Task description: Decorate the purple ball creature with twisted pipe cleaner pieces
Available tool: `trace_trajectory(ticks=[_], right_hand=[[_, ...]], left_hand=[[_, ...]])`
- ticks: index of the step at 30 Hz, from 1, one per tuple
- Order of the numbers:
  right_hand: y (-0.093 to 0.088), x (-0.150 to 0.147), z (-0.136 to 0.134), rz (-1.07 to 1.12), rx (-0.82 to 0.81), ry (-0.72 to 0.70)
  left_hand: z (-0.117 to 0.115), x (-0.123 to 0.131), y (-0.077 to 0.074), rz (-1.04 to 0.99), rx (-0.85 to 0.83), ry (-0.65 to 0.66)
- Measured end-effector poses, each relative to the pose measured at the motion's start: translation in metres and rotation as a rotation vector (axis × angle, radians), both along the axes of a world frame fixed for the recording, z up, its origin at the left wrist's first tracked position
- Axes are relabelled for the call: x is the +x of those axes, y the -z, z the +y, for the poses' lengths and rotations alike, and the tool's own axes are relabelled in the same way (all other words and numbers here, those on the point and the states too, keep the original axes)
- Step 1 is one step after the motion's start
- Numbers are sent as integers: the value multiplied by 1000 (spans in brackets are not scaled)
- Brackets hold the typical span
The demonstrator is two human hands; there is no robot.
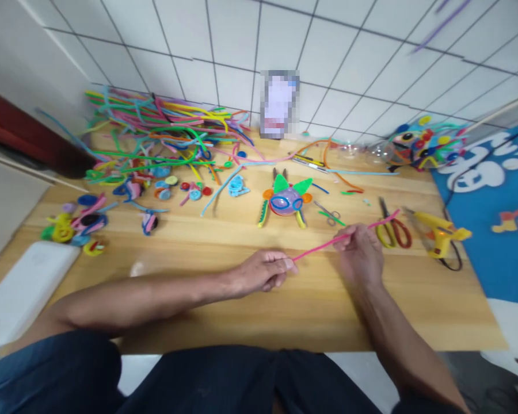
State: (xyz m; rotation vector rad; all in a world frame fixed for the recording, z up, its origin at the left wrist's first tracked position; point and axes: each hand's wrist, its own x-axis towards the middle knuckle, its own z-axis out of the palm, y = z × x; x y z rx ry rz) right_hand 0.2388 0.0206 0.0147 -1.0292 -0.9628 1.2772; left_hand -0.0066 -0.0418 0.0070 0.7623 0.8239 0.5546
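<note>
A bright pink pipe cleaner [319,247] stretches between my two hands above the wooden table. My left hand [265,270] pinches its lower left end between thumb and fingers. Farther right, my right hand [362,250] has closed fingers on the same pipe cleaner, and the free end sticks out past it to the upper right. Just beyond my hands stands a small craft figure [287,202] with a clear purple body, green ears, blue eye rings, orange balls at its sides and yellow-green legs.
Scissors [395,230] and a yellow glue gun [442,230] lie to the right. A heap of coloured pipe cleaners [164,118] fills the back left, with small craft pieces before it. A phone [280,106] leans on the tiled wall. A white device [30,287] sits at left.
</note>
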Motion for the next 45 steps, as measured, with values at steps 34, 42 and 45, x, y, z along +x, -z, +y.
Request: trace_trajectory(ticks=[34, 42, 45], right_hand=[[3, 4, 1, -233, 21, -69], [-54, 31, 47, -996, 94, -79], [-73, 30, 82, -1321, 176, -90]], left_hand=[[1, -7, 4, 170, 545, 79], [2, -9, 14, 281, 915, 103], [4, -9, 12, 335, 999, 63]])
